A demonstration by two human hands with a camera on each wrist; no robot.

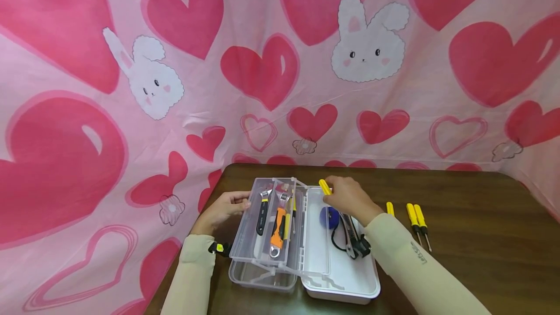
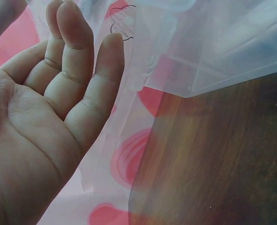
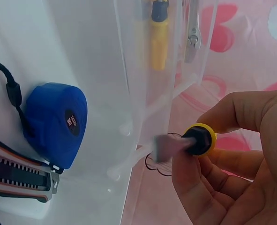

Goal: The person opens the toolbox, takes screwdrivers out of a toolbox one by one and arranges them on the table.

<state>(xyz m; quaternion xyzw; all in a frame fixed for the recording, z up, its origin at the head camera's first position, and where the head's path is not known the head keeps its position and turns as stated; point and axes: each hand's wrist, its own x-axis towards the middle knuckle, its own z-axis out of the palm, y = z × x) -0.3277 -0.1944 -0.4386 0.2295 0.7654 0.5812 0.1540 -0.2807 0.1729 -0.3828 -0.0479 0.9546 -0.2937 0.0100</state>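
My right hand (image 1: 352,198) pinches a screwdriver (image 1: 324,187) by its yellow handle, above the far end of the white toolbox half (image 1: 343,283). In the right wrist view its shaft points towards the camera, blurred. My left hand (image 1: 225,209) is at the left side of the clear upper tray (image 1: 242,244), fingers loosely bent, fingertips at the tray's edge. That tray holds a black-handled adjustable wrench (image 1: 262,218), an orange-handled wrench (image 1: 277,230) and another yellow-handled screwdriver (image 3: 160,47). A blue tape measure (image 3: 54,124) and a utility knife (image 3: 18,171) lie in the white half.
Three yellow-handled screwdrivers lie on the brown wooden table (image 1: 477,218) to the right, one (image 1: 390,209) partly behind my right forearm. A clear lower compartment (image 1: 262,281) sits under the tray. Pink cloth with hearts (image 1: 262,72) hangs behind the table.
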